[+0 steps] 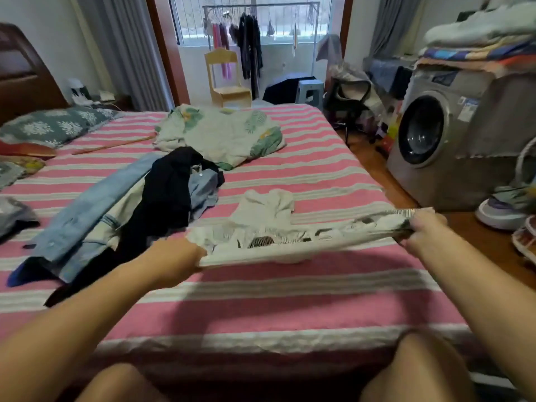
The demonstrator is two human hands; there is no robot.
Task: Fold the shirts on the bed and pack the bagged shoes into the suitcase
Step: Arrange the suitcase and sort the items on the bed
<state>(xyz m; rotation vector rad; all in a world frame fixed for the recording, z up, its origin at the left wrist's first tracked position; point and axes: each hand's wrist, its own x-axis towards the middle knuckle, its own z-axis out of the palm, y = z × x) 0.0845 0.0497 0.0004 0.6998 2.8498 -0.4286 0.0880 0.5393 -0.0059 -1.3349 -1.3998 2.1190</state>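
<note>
Here, a white shirt [290,242] with dark striped patches is hanging stretched flat across the middle of the frame, just above the pink-and-white striped bed [290,291], its far part trailing onto the cover. The left hand [177,256] is gripping the shirt's left edge, fingers curled round the cloth, and the right hand [426,230] is pinching the right edge at the right of the frame, so the fabric is running taut between them; motion blur is softening its print. Both bare forearms are reaching in from the lower corners, and two bare knees are showing at the bottom edge against the bed's near side. To the left of the shirt a heap of clothes is lying on the cover: a light blue denim garment [87,213], with a black garment [171,192] draped over it. Farther up the bed a crumpled pale quilt [220,134] with green leaf print is sitting near the middle, and a dark floral pillow [52,126] is resting at the upper left beside a brown headboard. At the right of the frame a silver front-loading washing machine [441,132] is standing on the wooden floor with folded bedding stacked on top, and a sneaker [504,210] is lying at its foot. At top centre, clothes are hanging on a drying rack [255,30] by the window, with a small wooden chair [226,79] below it.
</note>
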